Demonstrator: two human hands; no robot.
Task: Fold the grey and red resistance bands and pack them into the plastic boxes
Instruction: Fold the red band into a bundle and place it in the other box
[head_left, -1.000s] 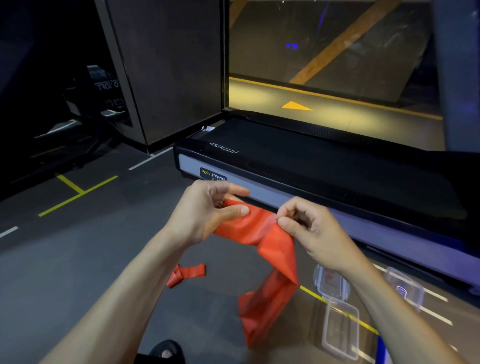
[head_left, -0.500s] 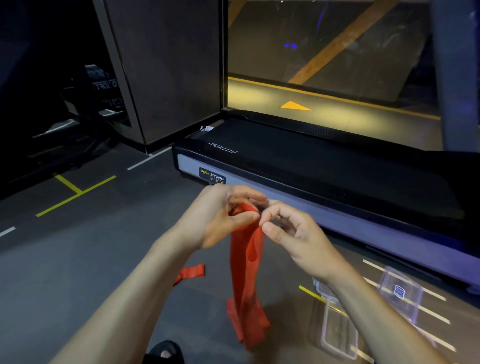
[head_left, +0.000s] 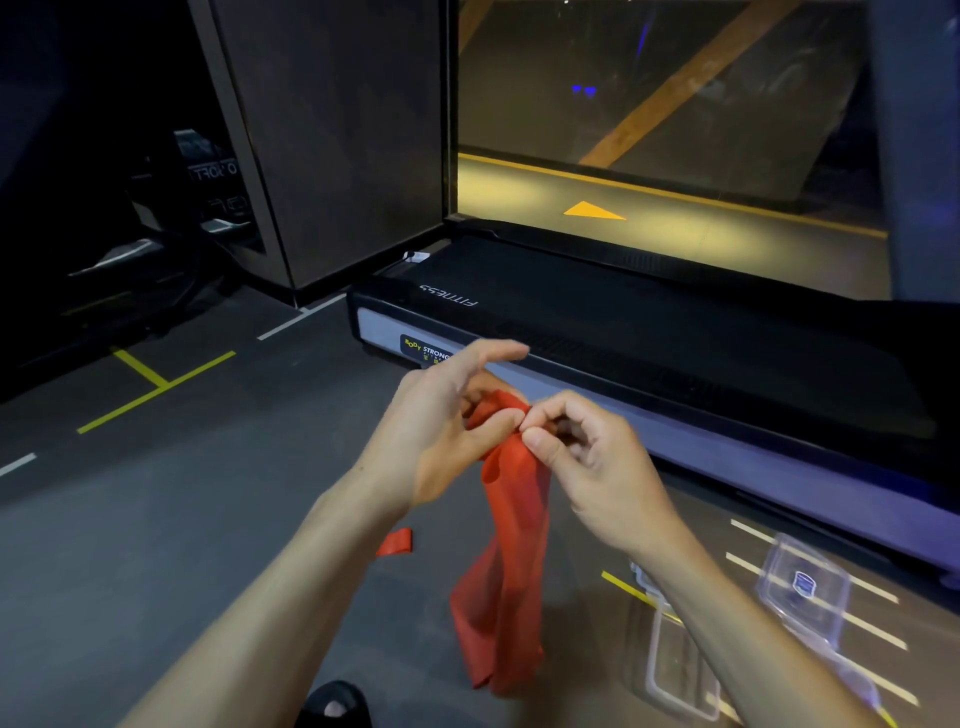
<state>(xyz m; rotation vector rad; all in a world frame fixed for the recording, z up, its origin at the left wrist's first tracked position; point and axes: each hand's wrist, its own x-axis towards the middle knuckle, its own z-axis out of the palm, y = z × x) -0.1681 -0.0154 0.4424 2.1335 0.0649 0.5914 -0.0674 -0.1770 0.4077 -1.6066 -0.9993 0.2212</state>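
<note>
red band (head_left: 511, 545): thin, limp, draped | left hand (head_left: 441, 436) pinches top | right hand (head_left: 587, 467) pinches top

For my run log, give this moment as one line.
stage: folding | both hands pinch red band top | band hangs doubled | clear box on floor, nothing packed

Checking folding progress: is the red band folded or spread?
Folded lengthwise: red band hangs doubled, top pinched between left hand and right hand.

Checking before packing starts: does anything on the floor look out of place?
A small red piece lies alone on the floor, apart from the red band both hands hold; what it is is unclear. The clear box lies tilted by the treadmill.
</note>
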